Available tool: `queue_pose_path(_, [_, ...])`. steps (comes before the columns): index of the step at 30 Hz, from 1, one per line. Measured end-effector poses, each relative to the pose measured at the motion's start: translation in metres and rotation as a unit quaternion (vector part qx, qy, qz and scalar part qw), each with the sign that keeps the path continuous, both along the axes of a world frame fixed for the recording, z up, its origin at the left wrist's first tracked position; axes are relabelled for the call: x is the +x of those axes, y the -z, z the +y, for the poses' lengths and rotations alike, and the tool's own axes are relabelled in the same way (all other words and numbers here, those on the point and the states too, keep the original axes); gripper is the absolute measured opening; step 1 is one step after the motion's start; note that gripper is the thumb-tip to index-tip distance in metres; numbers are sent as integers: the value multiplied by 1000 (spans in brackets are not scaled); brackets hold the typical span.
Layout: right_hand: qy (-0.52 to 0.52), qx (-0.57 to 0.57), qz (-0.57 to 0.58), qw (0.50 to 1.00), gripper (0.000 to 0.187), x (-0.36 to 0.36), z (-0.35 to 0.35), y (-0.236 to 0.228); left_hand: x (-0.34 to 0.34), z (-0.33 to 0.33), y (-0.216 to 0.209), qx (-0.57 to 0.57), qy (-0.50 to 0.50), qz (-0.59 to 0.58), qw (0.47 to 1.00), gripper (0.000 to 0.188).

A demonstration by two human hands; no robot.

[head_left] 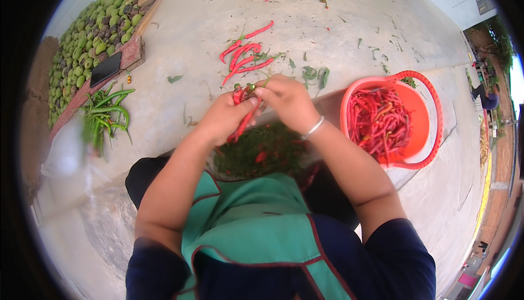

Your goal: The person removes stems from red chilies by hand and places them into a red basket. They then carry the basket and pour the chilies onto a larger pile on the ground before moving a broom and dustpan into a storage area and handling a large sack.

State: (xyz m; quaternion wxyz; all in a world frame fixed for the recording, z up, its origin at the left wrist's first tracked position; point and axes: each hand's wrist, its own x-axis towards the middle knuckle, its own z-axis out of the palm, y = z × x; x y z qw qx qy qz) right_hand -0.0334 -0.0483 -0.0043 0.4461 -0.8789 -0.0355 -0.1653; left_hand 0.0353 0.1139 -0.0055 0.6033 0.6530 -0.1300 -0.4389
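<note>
Presently, we hold red chillies (239, 131) in front of us: our left hand (228, 117) grips the bodies, our right hand (287, 101) pinches near the stem ends (251, 87). For a clean pull, we should brace close to each stem base. A red bucket (418, 122) stands at our right.

Two hands (285, 101) and one bracelet (313, 127) show mid-frame, one bucket (418, 117) at right, one phone (106, 69) at upper left.
</note>
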Motion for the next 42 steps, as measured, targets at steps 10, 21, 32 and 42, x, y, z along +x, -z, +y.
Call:
queue_pose_path(10, [-33,-185,48,981,18,35,-35,6,25,8,-8,-24,-107,108,988,20])
queue_pose_path(21, [168,-276,189,927,40,188,-51,53,56,25,-28,-116,-230,101,961,13])
queue_pose_path(32, [105,-364,279,882,25,227,-17,59,61,42,-36,-171,-241,68,953,14])
queue_pose_path(42, [69,145,63,985,17,174,-16,-67,64,43,-41,-104,-280,-117,947,20])
